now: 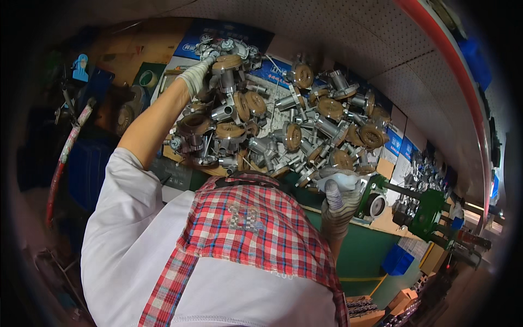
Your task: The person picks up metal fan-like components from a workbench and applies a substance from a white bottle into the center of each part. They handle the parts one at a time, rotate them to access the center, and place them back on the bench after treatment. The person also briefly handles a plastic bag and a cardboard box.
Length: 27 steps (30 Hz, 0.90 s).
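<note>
Apron (245, 229) — metal parts (227, 82), perhaps touching left hand (198, 76)

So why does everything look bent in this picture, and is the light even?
In the head view, a wide fisheye picture, the red strip bows and black fills the corners; in the head view, light is uneven: the white shirt looks bright, the far left murky; also in the head view, the metal parts carry small glints.

Over there, silver cylindrical metal parts (328, 128) lie heaped on the tan worktop (388, 220), upper middle of the frame; a bulky green metal fixture (427, 213) stands to their right, a boxy blue bin (397, 260) below it.
</note>
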Motion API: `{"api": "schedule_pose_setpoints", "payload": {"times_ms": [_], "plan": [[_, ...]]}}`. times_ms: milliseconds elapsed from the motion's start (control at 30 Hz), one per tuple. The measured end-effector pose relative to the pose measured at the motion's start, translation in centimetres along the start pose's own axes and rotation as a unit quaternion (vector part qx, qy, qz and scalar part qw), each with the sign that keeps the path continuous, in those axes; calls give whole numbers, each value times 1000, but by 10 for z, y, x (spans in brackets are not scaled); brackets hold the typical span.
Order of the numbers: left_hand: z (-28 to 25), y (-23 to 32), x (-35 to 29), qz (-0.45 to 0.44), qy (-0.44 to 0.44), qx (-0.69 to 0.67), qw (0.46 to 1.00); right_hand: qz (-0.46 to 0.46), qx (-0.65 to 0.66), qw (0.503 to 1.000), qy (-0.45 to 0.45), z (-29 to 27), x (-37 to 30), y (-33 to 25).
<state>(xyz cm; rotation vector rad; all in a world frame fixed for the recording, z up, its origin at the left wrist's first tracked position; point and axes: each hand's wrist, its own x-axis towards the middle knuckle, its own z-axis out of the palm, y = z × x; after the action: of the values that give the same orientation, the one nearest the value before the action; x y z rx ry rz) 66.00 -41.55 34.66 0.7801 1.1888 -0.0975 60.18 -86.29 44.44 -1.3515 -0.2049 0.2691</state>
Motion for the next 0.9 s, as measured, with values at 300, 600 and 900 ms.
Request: {"api": "schedule_pose_setpoints", "payload": {"times_ms": [300, 600, 900], "plan": [[28, -94, -141, 478, -92, -37, 873, 22, 33, 995, -93, -11, 32, -3], [39, -181, -204, 520, -31, 81, 849, 102, -174, 957, -210, 22, 28, -9], [36, -208, -195, 506, -52, 95, 856, 96, -254, 934, -233, 30, 16, -4]]}}
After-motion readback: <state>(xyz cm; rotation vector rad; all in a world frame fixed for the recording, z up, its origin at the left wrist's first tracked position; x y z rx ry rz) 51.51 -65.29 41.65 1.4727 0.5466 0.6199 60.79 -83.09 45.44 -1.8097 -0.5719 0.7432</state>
